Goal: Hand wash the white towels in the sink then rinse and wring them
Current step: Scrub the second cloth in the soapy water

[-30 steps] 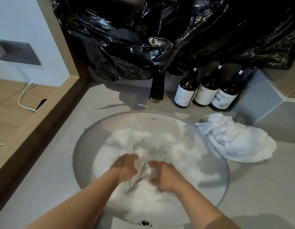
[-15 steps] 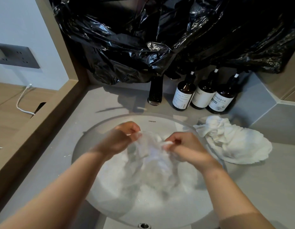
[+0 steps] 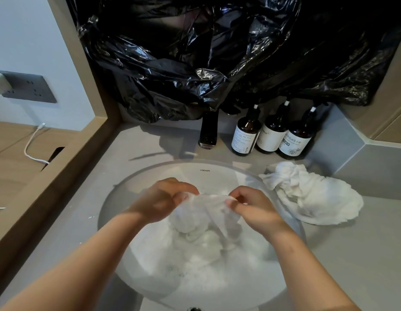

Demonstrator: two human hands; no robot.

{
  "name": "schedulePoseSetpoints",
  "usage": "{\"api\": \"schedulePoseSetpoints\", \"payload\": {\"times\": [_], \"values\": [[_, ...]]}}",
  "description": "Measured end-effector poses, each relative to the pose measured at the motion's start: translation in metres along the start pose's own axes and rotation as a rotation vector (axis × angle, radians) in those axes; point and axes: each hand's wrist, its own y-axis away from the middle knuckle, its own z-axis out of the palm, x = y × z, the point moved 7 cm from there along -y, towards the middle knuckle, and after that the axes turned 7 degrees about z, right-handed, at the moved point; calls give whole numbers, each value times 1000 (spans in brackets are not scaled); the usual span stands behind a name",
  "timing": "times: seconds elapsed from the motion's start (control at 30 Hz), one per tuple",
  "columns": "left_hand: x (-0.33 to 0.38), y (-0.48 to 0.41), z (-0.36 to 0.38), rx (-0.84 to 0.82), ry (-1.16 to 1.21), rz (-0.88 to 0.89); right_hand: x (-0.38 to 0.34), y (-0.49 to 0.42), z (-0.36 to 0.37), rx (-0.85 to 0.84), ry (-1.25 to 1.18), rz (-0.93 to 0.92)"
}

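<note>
Above the round white sink (image 3: 219, 176), the left hand (image 3: 163, 198) and the right hand (image 3: 251, 207) each pinch the top edge of a wet white towel (image 3: 208, 214), fingers curled on the cloth, which is stretched between them while its lower part hangs into the suds (image 3: 195, 272). A second white towel (image 3: 311, 196) lies crumpled on the grey countertop (image 3: 352, 254) just right of the sink, near three brown pump bottles (image 3: 245, 136).

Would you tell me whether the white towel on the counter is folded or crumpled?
Crumpled: the white towel lies in uneven wrinkles on the grey counter, one end twisted.
</note>
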Motion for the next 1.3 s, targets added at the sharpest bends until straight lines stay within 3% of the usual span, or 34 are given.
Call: {"api": "schedulePoseSetpoints", "payload": {"times": [0.2,0.27,0.33,0.43,0.57,0.67,0.8,0.93,1.03,1.17,1.3], "values": [[24,-1,-37,178,445,39,-38,9,-10,54,-140,-194],[34,-7,-28,106,390,-32,-54,15,-8,13,-165,-250],[47,-20,-13,12,167,15,-64,18,-2,-31,-148,-274],[47,-24,-5,-9,43,22,-60,15,0,-22,-178,-214],[32,-15,-1,24,424,-153,-31,12,13,-182,-141,-52],[29,-12,-4,25,536,-223,-16,16,25,-305,-125,-33],[17,-2,-22,80,424,-262,-6,5,9,-101,-472,17],[19,-1,-23,77,138,-177,-39,11,9,-83,-324,-178],[26,-8,-4,-72,238,-122,-56,15,26,-135,-157,-216],[22,-10,-14,-145,23,-132,-40,13,36,-155,-344,-113],[38,-11,-15,-63,487,-187,-13,15,57,-267,-132,19]]}}
